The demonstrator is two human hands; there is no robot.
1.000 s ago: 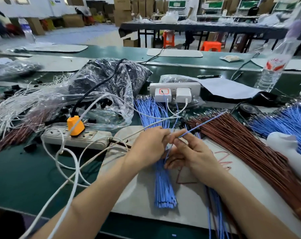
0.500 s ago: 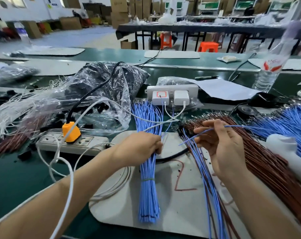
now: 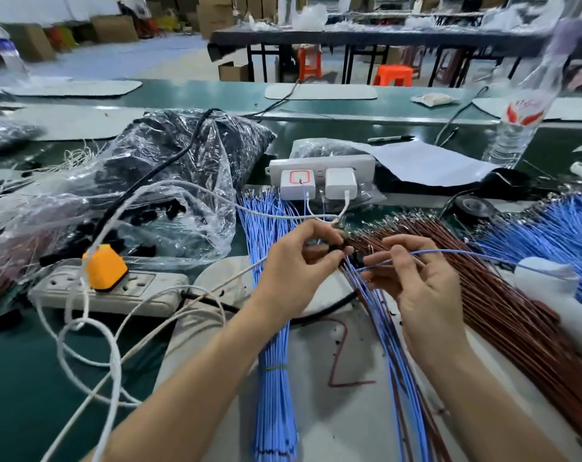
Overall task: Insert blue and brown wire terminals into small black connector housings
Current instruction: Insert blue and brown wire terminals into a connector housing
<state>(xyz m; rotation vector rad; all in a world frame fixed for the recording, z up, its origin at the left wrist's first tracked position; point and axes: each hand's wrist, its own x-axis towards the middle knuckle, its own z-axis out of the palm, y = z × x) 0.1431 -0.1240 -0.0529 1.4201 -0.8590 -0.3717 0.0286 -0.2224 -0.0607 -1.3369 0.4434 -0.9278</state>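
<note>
Head view: we see the left hand [image 3: 296, 261] pinching a small black connector housing [image 3: 337, 247] over the white mat [image 3: 333, 411], at the near edge of the brown wire pile [image 3: 499, 301]. The right hand [image 3: 423, 288], just beside it, pinches a single blue wire [image 3: 456, 251], whose end points toward the housing.

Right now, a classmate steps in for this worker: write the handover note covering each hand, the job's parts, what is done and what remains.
Left hand: pinches a small black connector housing.
Right hand: pinches a single blue wire, its tip short of the housing.
Stock: tied blue wire bundle beneath the left wrist, brown wire pile to the right, what look like more housings in the clear plastic bag.
Done: housing and wire picked up.
Left: push this terminal in, then add a brown wire. Whether the mixed wires under the hands are finished cannot be told.
</note>
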